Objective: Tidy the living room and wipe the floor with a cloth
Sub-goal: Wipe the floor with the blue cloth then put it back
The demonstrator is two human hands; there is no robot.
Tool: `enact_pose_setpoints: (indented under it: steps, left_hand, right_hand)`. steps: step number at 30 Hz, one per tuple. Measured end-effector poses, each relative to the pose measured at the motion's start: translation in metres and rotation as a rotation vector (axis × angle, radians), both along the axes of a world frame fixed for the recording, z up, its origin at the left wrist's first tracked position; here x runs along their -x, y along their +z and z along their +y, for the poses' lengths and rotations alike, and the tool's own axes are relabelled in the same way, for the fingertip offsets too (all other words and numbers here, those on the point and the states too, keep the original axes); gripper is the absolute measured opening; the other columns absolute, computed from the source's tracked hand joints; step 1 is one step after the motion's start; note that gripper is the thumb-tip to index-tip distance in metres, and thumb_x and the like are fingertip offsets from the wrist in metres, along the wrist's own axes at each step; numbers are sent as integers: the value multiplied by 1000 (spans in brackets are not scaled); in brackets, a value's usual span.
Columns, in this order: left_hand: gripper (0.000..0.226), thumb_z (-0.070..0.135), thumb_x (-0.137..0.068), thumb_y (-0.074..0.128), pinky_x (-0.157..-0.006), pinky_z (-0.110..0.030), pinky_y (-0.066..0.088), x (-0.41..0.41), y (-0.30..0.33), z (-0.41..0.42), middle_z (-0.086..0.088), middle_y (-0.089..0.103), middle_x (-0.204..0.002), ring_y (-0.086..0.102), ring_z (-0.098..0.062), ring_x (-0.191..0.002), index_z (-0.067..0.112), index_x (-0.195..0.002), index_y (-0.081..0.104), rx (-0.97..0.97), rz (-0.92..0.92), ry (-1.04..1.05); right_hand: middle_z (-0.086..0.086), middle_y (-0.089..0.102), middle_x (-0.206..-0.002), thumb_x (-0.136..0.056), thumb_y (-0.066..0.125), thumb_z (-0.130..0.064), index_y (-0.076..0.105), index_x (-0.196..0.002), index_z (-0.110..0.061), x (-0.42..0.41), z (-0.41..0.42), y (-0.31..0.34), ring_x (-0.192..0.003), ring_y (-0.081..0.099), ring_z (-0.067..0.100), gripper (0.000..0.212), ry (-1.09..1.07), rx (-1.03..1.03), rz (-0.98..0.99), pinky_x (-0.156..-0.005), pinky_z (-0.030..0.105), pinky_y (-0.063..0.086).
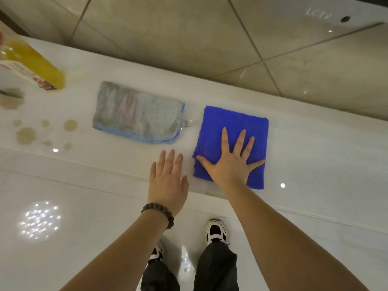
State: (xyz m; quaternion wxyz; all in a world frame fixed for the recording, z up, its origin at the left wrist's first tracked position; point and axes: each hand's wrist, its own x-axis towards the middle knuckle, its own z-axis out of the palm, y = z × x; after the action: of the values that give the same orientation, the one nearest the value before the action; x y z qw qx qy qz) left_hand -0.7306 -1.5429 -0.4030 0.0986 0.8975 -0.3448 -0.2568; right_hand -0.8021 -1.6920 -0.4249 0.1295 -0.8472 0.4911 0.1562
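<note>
The blue cloth (232, 131) lies folded into a rough square on the glossy white surface (315, 156), right of the frame's centre. It looks soft, thick and light, so it should bunch easily and slide readily on the polished top; pressing flat on its middle, or pinching a folded edge, seems the surest way to move it. The right hand (230, 162) rests palm down on the cloth's lower half, fingers spread and straight, gripping nothing. The left hand (168, 181), with a bead bracelet (157, 214) at the wrist, is open with fingers extended just left of the cloth, apart from it; whether it touches the surface cannot be told. A second, pale grey cloth (136, 114) with a light-blue hem lies folded further left, and a yellow bottle (31, 61) lies at the upper left above several brownish spots (26, 135).
</note>
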Motion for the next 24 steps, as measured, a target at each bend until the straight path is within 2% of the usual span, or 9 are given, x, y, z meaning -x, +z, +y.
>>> enact_pose_setpoints:
  steps: [3, 6, 10, 12, 16, 20, 24]
  left_hand:
    - [59, 27, -98, 42, -119, -41, 0, 1, -1, 5, -2, 8, -161, -5, -21, -148, 19, -152, 19, 37, 2, 43]
    - [59, 27, -98, 41, -119, -40, 0, 2, -1, 11, -1, 8, -161, -6, -20, -148, 19, -152, 19, 30, 1, 59]
    - [58, 28, -99, 40, -120, -41, 1, 3, 5, 15, -1, 6, -161, -7, -20, -148, 20, -152, 17, 3, -1, 69]
    - [59, 27, -98, 40, -120, -41, 1, 2, 12, 16, -1, 7, -161, -7, -20, -148, 20, -152, 18, 9, -9, 89]
    - [58, 27, -98, 41, -121, -42, 3, -2, 42, 21, -2, 8, -161, -5, -20, -148, 19, -152, 19, 17, -46, 165]
    - [59, 31, -99, 40, -120, -41, 3, -7, 92, 41, -2, 9, -161, -2, -21, -149, 21, -152, 18, 2, -99, 298]
    - [60, 33, -98, 40, -120, -42, 6, -7, 154, 80, -2, 12, -161, 2, -21, -149, 22, -153, 17, 9, -139, 477]
  right_hand:
    - [7, -15, -158, -79, 30, -80, -14, -147, -38, 4, 0, -7, -144, -13, 37, 91, 21, 49, -29, -104, 75, 7]
    - [5, -2, -160, -89, 35, -63, 3, -150, -38, 17, -5, -10, -145, -3, 34, 73, 71, 84, -61, -106, 71, 9]
    - [9, 30, -149, -91, 53, -41, 35, -143, -30, 32, -23, -4, -136, 24, 35, 56, 151, 143, -72, -99, 63, 32]
    - [9, 33, -145, -92, 53, -33, 38, -139, -27, 34, -35, 6, -129, 29, 35, 49, 218, 123, -37, -95, 56, 38]
    - [10, 35, -143, -92, 54, -30, 42, -137, -24, 35, -44, 42, -126, 34, 34, 47, 270, 97, -88, -93, 49, 41]
    - [14, 51, -129, -78, 73, -24, 56, -127, -20, 33, -16, 102, -112, 50, 39, 51, 427, 131, -242, -81, 50, 48]
    - [13, 57, -120, -67, 82, -22, 59, -122, -20, 21, 27, 169, -103, 57, 36, 59, 610, 122, -339, -73, 46, 52]
